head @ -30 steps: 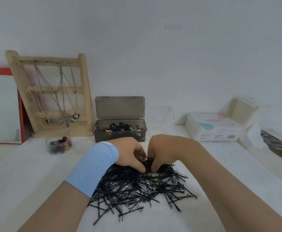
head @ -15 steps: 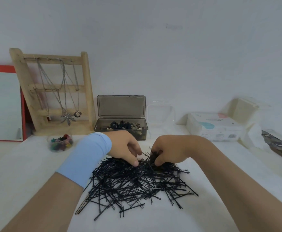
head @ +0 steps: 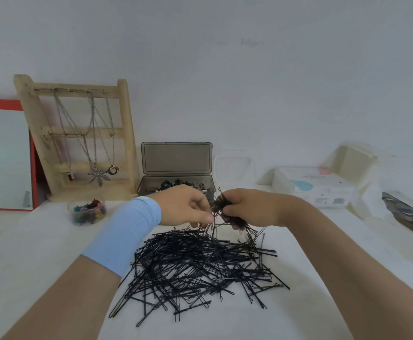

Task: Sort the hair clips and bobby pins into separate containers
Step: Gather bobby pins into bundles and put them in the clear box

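A big heap of black bobby pins (head: 200,268) lies on the white table in front of me. My right hand (head: 252,207) grips a bunch of bobby pins (head: 221,204), lifted just above the heap's far edge. My left hand (head: 186,208), with a light blue wristband, pinches at pins beside that bunch. Behind the hands stands a grey box (head: 146,186) with its lid up, holding dark hair clips. A clear box (head: 233,168) stands to its right. A small round clear tub (head: 87,213) holds coloured hair clips at the left.
A wooden jewellery stand (head: 77,133) with necklaces leans at the back left, next to a red-framed mirror (head: 4,155). A white tissue pack (head: 316,186) and white boxes sit at the back right, with a dark patterned object (head: 409,214) at the right edge.
Both hands have risen from the heap. My right hand has lifted a bunch of pins off the table, and some pins trail down from it.
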Available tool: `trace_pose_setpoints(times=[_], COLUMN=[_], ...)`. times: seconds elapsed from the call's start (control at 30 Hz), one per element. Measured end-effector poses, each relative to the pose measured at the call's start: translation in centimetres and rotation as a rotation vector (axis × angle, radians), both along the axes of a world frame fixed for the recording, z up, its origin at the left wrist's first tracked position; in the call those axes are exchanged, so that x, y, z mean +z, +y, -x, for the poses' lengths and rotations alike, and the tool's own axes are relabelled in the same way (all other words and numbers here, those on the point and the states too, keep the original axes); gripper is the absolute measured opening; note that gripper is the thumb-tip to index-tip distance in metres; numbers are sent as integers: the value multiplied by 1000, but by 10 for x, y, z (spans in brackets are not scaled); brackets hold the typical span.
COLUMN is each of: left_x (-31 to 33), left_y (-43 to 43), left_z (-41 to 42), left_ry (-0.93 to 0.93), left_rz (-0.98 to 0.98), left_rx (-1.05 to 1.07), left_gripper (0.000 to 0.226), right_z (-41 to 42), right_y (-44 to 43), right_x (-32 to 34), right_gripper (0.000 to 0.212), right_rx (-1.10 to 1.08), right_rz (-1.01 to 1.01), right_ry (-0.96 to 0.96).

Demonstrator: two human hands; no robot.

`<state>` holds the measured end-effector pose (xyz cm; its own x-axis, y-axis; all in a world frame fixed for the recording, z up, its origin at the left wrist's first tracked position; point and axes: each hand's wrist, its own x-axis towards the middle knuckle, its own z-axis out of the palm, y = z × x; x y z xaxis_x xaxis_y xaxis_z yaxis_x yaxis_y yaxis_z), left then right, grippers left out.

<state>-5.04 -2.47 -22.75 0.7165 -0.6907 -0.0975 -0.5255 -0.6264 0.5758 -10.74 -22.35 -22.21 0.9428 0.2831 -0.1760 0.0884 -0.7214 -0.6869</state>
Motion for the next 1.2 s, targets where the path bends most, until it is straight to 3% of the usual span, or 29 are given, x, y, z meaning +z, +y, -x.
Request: trace_pose_setpoints(times=[0.3,0.47,0.6,0.77,1.07,1.2], left_x=[8,14,18,22,22,21], left_y=[-2,5,1,-2,-3,0], left_z=[2,-4,0,6,8,3], left_ry=[-145,-307,-258,-252,-145,-228], left_rz=[184,298,405,418,414,389], left_rx=[172,271,225,180,77,154], left_gripper=[13,7,14,21,43,24], right_z=[-5,-11,-13,-12,-9,-7], right_y=[9,3,-2,1,7,4], right_x=[-7,-8,-8,-6,-2,0], right_gripper=[22,15,19,8,22,19], right_rx=[-70,-130,-90,-131,-93,-86], right_rz=[-238,-562,-655,-730,-882,-914], right_ry=[57,106,124,145,124,147])
